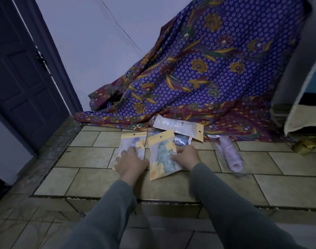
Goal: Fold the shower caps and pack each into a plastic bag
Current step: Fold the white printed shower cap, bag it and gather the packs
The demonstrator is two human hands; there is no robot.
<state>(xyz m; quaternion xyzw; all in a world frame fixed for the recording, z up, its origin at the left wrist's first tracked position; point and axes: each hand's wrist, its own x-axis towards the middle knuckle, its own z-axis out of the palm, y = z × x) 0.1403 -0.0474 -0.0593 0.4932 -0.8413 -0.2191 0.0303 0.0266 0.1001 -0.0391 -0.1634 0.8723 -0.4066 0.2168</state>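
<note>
Batik cloth (216, 69): draped behind all bags.
Green-cap bag (161, 155): on floor before cloth, long axis upright, hanger hole toward cloth; print unreadable.
Right hand (187, 156): pinches its right edge.
Left hand (130, 163): fingers flat on adjacent lilac-cap bag (133, 146).

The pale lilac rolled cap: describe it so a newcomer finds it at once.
Start at the purple floral batik cloth draped against the wall. On the tiles below its hem, right of the right hand, lies the pale lilac rolled shower cap in clear plastic, without its neighbours' yellow flower headers.
</note>
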